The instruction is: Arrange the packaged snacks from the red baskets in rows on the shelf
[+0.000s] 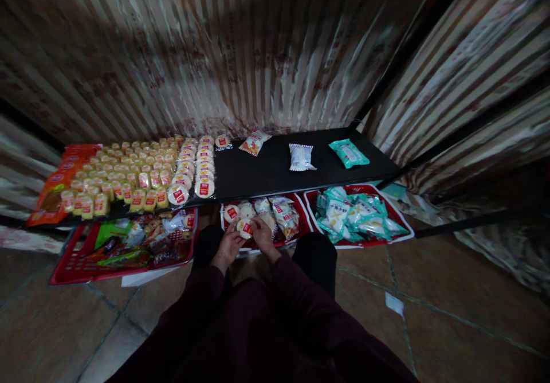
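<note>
Between my two hands is a round white wrapped cracker pack (244, 229) with a red and yellow label. My left hand (231, 244) grips its left side, and my right hand (263, 235) has its fingers at the right edge. Both are over the middle red basket (304, 217), which holds more round packs and a snack bag (285, 218). Beyond, on the black shelf (253, 174), similar round packs stand in two rows (205, 168). A single round pack (222, 141) lies at the back, right of those rows.
Many small yellow wrapped cakes (124, 171) and an orange bag (64, 182) cover the shelf's left. Three bags, one of them teal (349, 153), lie to the right. Red baskets (73, 262) of snacks stand below on both sides. Black poles (447, 142) frame the shelf.
</note>
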The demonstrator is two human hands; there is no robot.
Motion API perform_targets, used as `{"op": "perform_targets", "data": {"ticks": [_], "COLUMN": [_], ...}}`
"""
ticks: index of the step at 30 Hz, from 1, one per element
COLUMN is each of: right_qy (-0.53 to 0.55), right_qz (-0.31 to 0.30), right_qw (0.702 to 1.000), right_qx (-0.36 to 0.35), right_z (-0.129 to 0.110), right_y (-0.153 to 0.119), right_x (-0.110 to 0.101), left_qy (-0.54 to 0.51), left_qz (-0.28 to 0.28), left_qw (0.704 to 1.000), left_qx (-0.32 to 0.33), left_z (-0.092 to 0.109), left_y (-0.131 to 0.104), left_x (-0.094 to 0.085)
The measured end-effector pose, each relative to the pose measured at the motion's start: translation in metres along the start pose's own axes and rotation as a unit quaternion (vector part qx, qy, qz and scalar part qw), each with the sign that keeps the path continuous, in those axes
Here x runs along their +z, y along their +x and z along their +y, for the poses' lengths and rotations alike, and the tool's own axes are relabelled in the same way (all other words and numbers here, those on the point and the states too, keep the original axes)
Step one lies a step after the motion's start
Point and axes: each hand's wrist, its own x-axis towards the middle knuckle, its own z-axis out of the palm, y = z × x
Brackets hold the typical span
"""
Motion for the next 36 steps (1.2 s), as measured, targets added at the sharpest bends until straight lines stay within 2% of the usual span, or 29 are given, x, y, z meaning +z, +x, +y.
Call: {"op": "perform_targets", "data": {"ticks": [2, 5, 13, 21, 30, 36], "right_qy": [0.036, 0.098, 0.231, 0.312, 0.376, 0.380], "right_qz": [0.018, 0.036, 0.036, 0.044, 0.048, 0.057], "right_qw": [0.999, 0.994, 0.970, 0.943, 0.920, 0.918], "right_qx": [0.012, 0.024, 0.070, 0.111, 0.103, 0.099], "right_z": [0.002, 0.000, -0.004, -0.032, -0.062, -0.063], "right_y": [-0.004, -0.008, -0.015, -0.021, -0.025, -0.025], "right_x": [0.001, 0.001, 0.003, 0.002, -0.008, -0.008], "left_qy": [-0.021, -0.041, 0.000, 0.020, 0.020, 0.023], "left_qz": [-0.010, 0.014, 0.070, 0.072, 0.062, 0.116], "left_qw": [1.000, 0.999, 0.995, 0.993, 0.992, 0.985], "left_qx": [0.006, 0.024, 0.072, 0.095, 0.111, 0.127], "left_z": [-0.002, -0.001, 0.010, 0.020, 0.026, 0.024], "left_y": [0.000, 0.001, 0.010, 0.013, 0.009, 0.011], "left_x": [0.000, 0.004, 0.015, 0.020, 0.037, 0.041]}}
